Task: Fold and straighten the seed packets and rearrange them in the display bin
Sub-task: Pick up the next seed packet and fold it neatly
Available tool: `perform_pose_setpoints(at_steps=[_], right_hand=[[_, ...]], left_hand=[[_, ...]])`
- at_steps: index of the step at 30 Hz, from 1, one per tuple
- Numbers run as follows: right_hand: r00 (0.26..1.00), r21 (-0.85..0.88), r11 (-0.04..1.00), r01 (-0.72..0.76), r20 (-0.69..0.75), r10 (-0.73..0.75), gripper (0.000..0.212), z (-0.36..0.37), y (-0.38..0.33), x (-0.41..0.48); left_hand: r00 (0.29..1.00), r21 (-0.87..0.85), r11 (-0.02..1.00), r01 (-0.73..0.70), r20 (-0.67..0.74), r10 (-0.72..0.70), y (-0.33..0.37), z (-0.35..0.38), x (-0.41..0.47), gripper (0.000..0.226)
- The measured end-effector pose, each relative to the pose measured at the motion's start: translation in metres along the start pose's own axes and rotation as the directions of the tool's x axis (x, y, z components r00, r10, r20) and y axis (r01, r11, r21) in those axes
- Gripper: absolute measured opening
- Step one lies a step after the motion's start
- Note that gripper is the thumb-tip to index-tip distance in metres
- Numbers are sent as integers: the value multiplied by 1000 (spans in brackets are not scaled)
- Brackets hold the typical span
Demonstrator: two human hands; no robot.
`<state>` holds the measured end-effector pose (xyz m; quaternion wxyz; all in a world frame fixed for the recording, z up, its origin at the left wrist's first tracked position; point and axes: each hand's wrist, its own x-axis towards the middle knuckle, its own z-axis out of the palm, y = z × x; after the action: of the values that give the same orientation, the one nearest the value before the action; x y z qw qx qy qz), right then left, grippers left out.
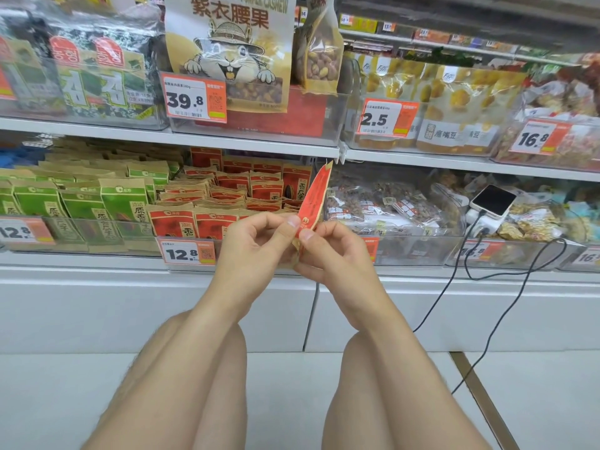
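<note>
Left hand (259,237) and right hand (328,251) pinch narrow red paper seed packet (313,198) edge-on, apparently creasing it; clear plastic display bin (181,241) waits behind.

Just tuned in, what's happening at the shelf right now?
A person crouching at the shelf holds one red and tan paper seed packet in both hands. The left hand and right hand pinch its lower end, so it stands up edge-on. It is in front of the clear plastic display bin, not yet put back. Matching red packets sit unevenly inside the bin.
</note>
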<state>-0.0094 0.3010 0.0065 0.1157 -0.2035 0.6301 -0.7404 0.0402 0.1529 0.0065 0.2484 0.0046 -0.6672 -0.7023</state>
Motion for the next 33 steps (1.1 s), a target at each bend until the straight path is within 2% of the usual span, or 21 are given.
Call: perform_pose_setpoints(at_steps=[5,10,14,20,22,24,27,29,31,33], right_hand=[[999,57,998,37,11,-38,23,-3,1,3],[999,83,995,54,-1,-54,34,-3,4,5],[998,76,995,64,18,-66,35,-3,8,7],[998,14,998,54,15,-54,37,-1,9,7],[997,-61,995,76,33,-74,37,-1,8,8],[994,-95,991,96,65,-90,34,-3,8,7],[992,-110,992,56,115,-43,34,-4,4,4],[993,-116,993,-5,121,19,35,-4,-1,1],[991,-93,992,-81,98,91,42,-3,-8,-2],[990,-119,987,-112,71,121,48,-1,-12,-6]], left_hand=[[997,71,995,-63,47,60,-1,-1,2,27],[998,59,998,-28,63,24,1,-2,1,25],[999,43,999,2,47,-4,2,-1,0,26],[999,3,999,36,39,-36,3,1,0,27],[999,49,998,37,-5,-36,5,3,0,25],[994,63,993,97,-63,-93,4,6,0,19],[959,-189,949,253,-84,-272,5,8,1,59],[947,-275,920,279,-79,-311,7,4,3,77],[949,-248,936,250,-128,-288,8,2,2,80],[954,-145,967,211,-184,-236,6,1,2,75]])
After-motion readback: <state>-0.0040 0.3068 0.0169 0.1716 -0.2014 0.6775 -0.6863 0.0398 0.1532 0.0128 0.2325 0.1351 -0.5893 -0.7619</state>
